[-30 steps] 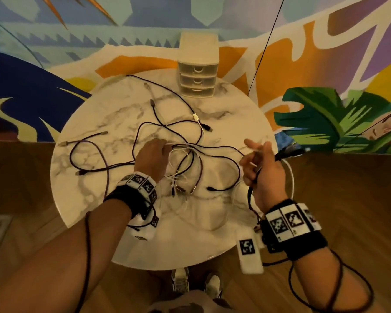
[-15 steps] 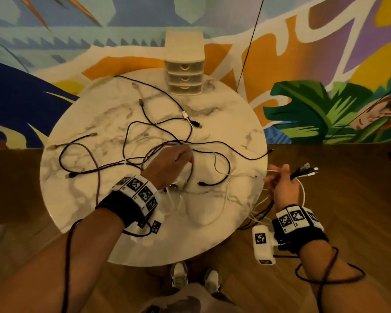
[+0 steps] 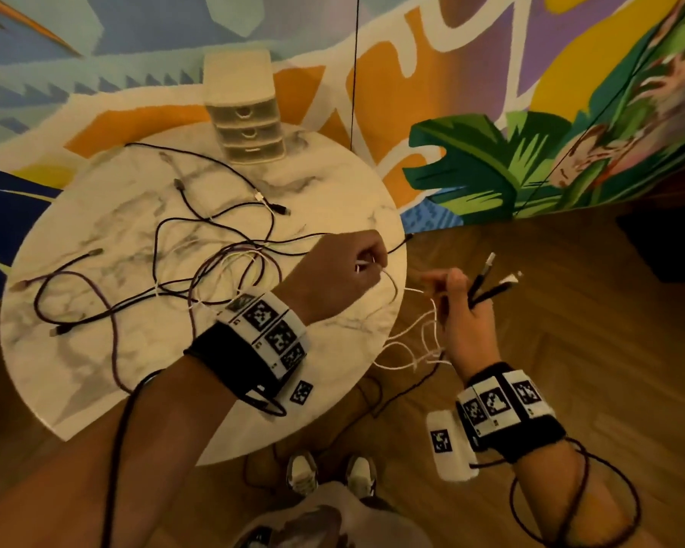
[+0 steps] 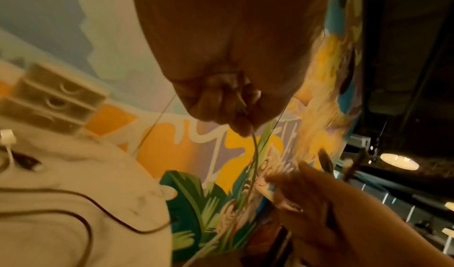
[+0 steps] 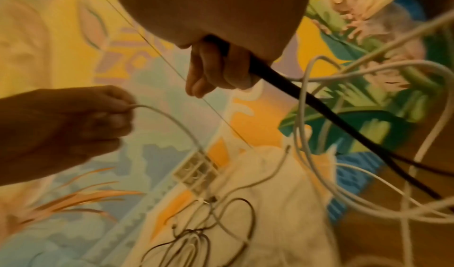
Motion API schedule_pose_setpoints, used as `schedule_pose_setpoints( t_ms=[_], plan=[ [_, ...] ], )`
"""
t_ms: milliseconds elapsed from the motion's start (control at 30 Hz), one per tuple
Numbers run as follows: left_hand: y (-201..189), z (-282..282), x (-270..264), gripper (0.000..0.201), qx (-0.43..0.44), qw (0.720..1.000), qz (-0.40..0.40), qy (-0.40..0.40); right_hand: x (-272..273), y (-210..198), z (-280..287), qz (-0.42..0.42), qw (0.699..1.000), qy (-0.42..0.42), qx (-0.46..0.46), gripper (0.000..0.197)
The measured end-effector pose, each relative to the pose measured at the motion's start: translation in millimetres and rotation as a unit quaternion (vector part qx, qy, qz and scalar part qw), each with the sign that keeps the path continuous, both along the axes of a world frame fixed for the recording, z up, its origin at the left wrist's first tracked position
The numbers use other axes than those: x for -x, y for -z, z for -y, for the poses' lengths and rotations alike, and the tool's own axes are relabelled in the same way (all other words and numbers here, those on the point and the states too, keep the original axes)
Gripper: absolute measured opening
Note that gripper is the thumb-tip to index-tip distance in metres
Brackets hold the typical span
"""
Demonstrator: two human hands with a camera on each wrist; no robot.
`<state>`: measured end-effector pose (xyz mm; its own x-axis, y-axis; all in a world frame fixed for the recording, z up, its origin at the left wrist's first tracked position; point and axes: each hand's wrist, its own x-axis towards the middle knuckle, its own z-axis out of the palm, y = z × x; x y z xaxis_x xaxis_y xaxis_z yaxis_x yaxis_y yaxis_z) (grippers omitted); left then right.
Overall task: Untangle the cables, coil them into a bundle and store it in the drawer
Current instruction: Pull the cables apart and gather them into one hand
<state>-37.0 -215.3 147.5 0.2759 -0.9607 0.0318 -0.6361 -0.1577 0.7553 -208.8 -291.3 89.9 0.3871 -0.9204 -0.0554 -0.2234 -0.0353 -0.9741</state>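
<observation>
Several black, purple and white cables [image 3: 182, 278] lie tangled across the round marble table [image 3: 95, 373]. My left hand [image 3: 366, 265] hovers over the table's right edge and pinches a thin white cable [image 5: 169, 119], as the left wrist view [image 4: 242, 129] also shows. My right hand [image 3: 457, 294], off the table to the right, grips several cable ends [image 3: 487, 286] whose plugs point up and right; a black cable [image 5: 307, 100] runs out of its fist. White cable loops [image 3: 416, 342] hang between the hands below the table edge. The small drawer unit [image 3: 248, 128] stands at the table's far edge, drawers closed.
A painted mural wall [image 3: 491, 92] rises behind the table. Wooden floor [image 3: 570, 310] lies to the right and below. My shoes [image 3: 329, 472] stand under the table's near edge. Wrist-device cords trail along both forearms.
My left hand has moved right from the tangle's middle to the table's right edge, taking hold of a white cable. My right hand has pulled its cable ends further right, off the table.
</observation>
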Motion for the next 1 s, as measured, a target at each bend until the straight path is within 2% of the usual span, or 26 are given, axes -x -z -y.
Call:
schedule_pose_setpoints(
  t_ms=[67, 167, 300, 433, 467, 567, 667, 767, 900, 1000],
  plan=[
    [-2, 5, 18, 0.006, 0.013, 0.998, -0.037, 0.040, -4, -17, -3, 0.018, 0.995, -0.096, 0.034, 0.034],
    [-10, 13, 34, 0.009, 0.025, 0.994, -0.099, 0.036, 1, -27, -5, 0.025, 0.981, -0.191, -0.008, 0.041],
    [-19, 18, 43, 0.009, 0.036, 0.989, -0.143, 0.027, 13, -30, -4, 0.026, 0.978, -0.207, -0.023, 0.041],
    [-22, 17, 52, 0.007, 0.064, 0.962, -0.262, 0.038, 17, -34, -1, 0.049, 0.978, -0.204, -0.014, 0.043],
    [-22, 18, 54, 0.005, 0.068, 0.964, -0.253, 0.047, 18, -34, 0, 0.051, 0.977, -0.208, -0.006, 0.041],
    [-22, 20, 59, 0.008, 0.072, 0.984, -0.155, 0.054, 17, -32, 1, 0.068, 0.971, -0.227, 0.009, 0.026],
    [-24, 21, 62, 0.016, 0.082, 0.991, -0.090, 0.063, 14, -33, -2, 0.071, 0.969, -0.236, 0.018, 0.017],
    [-23, 21, 63, 0.025, 0.085, 0.990, -0.089, 0.072, 12, -38, -2, 0.043, 0.969, -0.241, 0.012, 0.021],
    [-25, 17, 63, 0.029, 0.095, 0.986, -0.100, 0.098, 4, -38, 1, 0.067, 0.969, -0.236, 0.002, 0.012],
    [-25, 16, 60, 0.033, 0.101, 0.983, -0.110, 0.108, 1, -36, -2, 0.073, 0.969, -0.238, -0.006, 0.021]
  ],
)
